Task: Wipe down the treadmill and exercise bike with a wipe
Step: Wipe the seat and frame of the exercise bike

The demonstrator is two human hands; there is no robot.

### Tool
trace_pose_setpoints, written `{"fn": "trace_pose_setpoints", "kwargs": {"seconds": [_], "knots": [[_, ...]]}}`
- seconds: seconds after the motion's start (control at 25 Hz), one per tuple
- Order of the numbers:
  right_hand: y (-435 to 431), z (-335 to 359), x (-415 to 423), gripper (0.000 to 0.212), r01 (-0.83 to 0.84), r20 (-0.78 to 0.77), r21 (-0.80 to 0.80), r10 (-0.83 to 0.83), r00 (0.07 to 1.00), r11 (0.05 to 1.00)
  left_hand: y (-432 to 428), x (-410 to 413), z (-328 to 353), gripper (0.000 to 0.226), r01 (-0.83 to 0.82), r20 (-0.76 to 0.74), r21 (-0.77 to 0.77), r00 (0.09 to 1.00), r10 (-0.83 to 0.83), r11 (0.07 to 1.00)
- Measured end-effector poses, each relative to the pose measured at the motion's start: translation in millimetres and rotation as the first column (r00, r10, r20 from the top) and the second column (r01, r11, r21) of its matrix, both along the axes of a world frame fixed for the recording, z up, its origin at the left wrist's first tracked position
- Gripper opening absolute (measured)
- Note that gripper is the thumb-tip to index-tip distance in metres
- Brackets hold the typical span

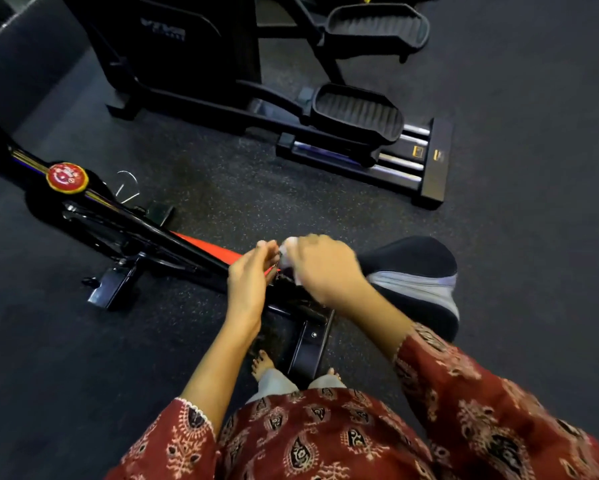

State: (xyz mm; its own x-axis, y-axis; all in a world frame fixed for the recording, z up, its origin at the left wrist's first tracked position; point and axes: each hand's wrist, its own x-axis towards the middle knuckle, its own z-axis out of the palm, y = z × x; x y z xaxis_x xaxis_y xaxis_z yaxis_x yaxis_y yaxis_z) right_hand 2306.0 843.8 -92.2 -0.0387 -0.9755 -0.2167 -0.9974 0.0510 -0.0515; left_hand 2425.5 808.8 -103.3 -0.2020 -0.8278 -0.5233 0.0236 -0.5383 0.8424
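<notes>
At centre, right hand [322, 268] blurred, fingers curled around white wipe [288, 247], just above red bike [204, 245] frame. Left hand [248, 282] beside it at 9 o'clock, fingers [267, 244] nearly straight, tips at the wipe; gripping or only touching, cannot tell. Black seat [412, 261] at 3 o'clock of the hands. Black elliptical [357, 112] at 12 o'clock on floor [533, 168]. 2 bare feet [263, 365] at 6 o'clock, beside bike base.

Dim gym light, hands motion-blurred, wide-angle edge warp
</notes>
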Motion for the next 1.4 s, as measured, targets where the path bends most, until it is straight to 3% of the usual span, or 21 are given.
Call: {"fn": "trace_pose_setpoints", "kwargs": {"seconds": [0.08, 0.2, 0.36, 0.48, 0.52, 0.68, 0.84, 0.96, 1.04, 1.08, 1.16, 1.2, 1.24, 1.36, 1.4], "knots": [[31.7, -6.4, -41.3, 0.031, 0.096, -0.101, 0.038, -0.092, 0.991, 0.995, -7.9, -1.0, -1.9, 0.018, 0.18, 0.133, -0.148, 0.978, -0.161, 0.972], [58.9, -9.8, -64.7, 0.045, 0.311, -0.125, -0.141, -0.329, 0.936, 0.94, -18.1, 0.5, -0.4, 0.018, 0.458, 0.417, -0.326, 0.855, -0.309, 0.827], [13.8, -19.5, -18.2, 0.04, 0.193, 0.003, -0.227, -0.198, 0.98, 0.955, -25.2, -5.0, 1.2, 0.018, 0.579, 0.549, -0.357, 0.765, -0.336, 0.733], [28.1, -16.8, -42.4, 0.039, 0.055, 0.057, -0.087, -0.051, 0.997, 0.995, -20.9, -15.1, 5.8, 0.02, 0.675, 0.643, -0.418, 0.693, -0.327, 0.607], [40.3, -18.1, -61.4, 0.043, 0.049, 0.023, -0.056, -0.048, 0.999, 0.997, -18.6, -19.2, 7.5, 0.021, 0.72, 0.679, -0.43, 0.656, -0.33, 0.545], [59.0, -12.9, -107.7, 0.046, 0.293, -0.035, -0.09, -0.297, 0.954, 0.952, -3.9, -41.1, 15.2, 0.024, 0.852, 0.817, -0.38, 0.492, -0.301, 0.36], [38.1, -18.1, -81.3, 0.046, 0.044, 0.121, -0.069, -0.036, 0.992, 0.997, 2.1, -56.1, 15.2, 0.022, 0.886, 0.86, -0.341, 0.428, -0.277, 0.313], [50.2, -14.7, -125.4, 0.05, 0.218, 0.137, -0.018, -0.214, 0.967, 0.976, 5.0, -67.8, 14.7, 0.033, 0.912, 0.881, -0.283, 0.369, -0.296, 0.297], [70.6, -17.7, -157.5, 0.039, 0.431, 0.229, 0.051, -0.431, 0.873, 0.901, 10.6, -81.2, 14.1, 0.046, 0.932, 0.883, -0.271, 0.341, -0.322, 0.241], [82.6, -20.7, -162.2, 0.035, 0.55, 0.369, 0.065, -0.532, 0.762, 0.833, 13.9, -88.7, 12.9, 0.048, 0.939, 0.884, -0.271, 0.329, -0.333, 0.209], [106.5, -21.2, -140.4, 0.033, 0.723, 0.591, 0.058, -0.608, 0.531, 0.688, 20.4, -103.3, 8.0, 0.045, 0.949, 0.886, -0.273, 0.311, -0.344, 0.156], [116.9, -19.1, -119.9, 0.041, 0.754, 0.643, 0.038, -0.594, 0.484, 0.656, 23.4, -107.8, 5.9, 0.043, 0.95, 0.885, -0.277, 0.31, -0.348, 0.142], [129.1, -18.1, -101.4, 0.048, 0.751, 0.668, -0.01, -0.554, 0.497, 0.661, 27.0, -112.2, 3.1, 0.044, 0.949, 0.881, -0.287, 0.316, -0.352, 0.133], [165.9, -21.2, -74.1, 0.051, 0.534, 0.525, -0.26, -0.346, 0.777, 0.805, 30.7, -115.7, -0.7, 0.05, 0.936, 0.867, -0.326, 0.351, -0.354, 0.13], [171.6, -25.0, -76.1, 0.049, 0.477, 0.476, -0.289, -0.308, 0.824, 0.83, 30.9, -113.9, -1.3, 0.05, 0.929, 0.864, -0.354, 0.369, -0.343, 0.107]]}}
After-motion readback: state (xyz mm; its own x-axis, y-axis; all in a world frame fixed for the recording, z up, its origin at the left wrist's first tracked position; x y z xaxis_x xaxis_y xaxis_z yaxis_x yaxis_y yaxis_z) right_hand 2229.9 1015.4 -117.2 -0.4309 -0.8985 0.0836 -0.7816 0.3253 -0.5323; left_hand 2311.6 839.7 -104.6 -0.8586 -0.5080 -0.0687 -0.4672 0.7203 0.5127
